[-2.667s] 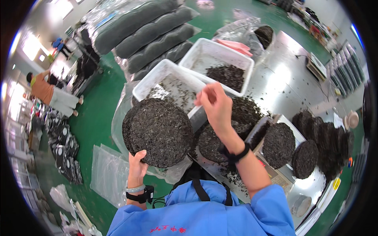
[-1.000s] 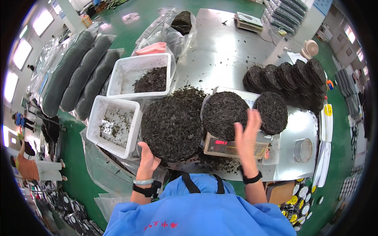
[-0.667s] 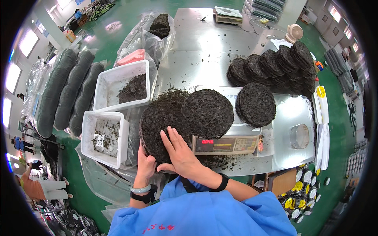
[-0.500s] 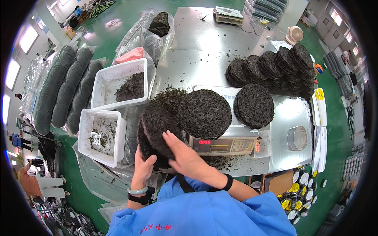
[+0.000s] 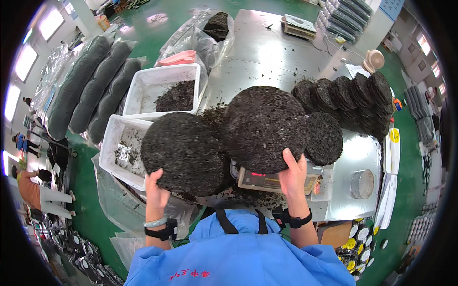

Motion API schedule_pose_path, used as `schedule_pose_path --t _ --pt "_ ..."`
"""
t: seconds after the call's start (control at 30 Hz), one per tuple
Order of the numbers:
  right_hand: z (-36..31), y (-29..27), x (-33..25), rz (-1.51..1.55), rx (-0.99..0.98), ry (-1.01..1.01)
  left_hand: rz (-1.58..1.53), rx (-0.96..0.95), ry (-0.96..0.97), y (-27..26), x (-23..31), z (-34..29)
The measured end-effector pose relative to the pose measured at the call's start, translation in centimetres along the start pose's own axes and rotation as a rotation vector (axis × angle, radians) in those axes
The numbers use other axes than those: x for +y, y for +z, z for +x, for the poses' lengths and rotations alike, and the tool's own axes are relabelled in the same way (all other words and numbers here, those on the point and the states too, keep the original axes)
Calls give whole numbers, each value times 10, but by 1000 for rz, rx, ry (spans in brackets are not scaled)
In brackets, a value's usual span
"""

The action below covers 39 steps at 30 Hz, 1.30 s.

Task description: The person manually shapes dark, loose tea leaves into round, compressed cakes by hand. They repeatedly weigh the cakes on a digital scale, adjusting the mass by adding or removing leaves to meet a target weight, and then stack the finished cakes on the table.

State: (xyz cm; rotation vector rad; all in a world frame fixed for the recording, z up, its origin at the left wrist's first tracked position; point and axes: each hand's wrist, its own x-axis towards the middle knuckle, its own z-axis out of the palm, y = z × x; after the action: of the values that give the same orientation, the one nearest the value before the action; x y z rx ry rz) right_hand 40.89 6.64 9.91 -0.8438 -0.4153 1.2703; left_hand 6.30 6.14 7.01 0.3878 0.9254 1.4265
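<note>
In my left hand (image 5: pixel 157 193) is a round dark disc of dried seaweed (image 5: pixel 183 152), gripped at its lower edge with the thumb on its face. My right hand (image 5: pixel 292 178) pinches the lower right edge of another seaweed disc (image 5: pixel 267 128), raised and tilted over the counting scale (image 5: pixel 260 181). The scale's display is partly covered by that disc. A smaller-looking seaweed disc (image 5: pixel 326 138) lies just right of the right-hand one. Loose seaweed flakes (image 5: pixel 213 117) show between and behind the two held discs.
Two white plastic tubs (image 5: pixel 198 86) with seaweed scraps stand at the left, a pink scoop (image 5: pixel 179 58) behind them. Overlapping stacks of seaweed discs (image 5: pixel 346 97) line the right side of the metal table (image 5: pixel 267 62). A clear round ring (image 5: pixel 362 184) sits near the right edge.
My hands have moved apart. The right hand has left the left-hand disc and taken hold of the one on the scale, lifting it. The left disc now faces up. The whole view has shifted.
</note>
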Motion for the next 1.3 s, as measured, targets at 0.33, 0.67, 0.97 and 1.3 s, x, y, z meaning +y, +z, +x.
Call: schedule_pose_path --t 0.33,0.67,0.97,1.3 --pt "-21 21 77 -1588 -675 -693 16 -99 -71 21 -12 -7" --pt "-43 68 67 -1412 -970 -743 50 -58 -30 35 -7 -18" --pt "4 42 65 -481 -422 113 120 -52 -205 17 11 4" --pt "-37 90 107 -906 -317 -296 3 -38 0 44 -47 -27"
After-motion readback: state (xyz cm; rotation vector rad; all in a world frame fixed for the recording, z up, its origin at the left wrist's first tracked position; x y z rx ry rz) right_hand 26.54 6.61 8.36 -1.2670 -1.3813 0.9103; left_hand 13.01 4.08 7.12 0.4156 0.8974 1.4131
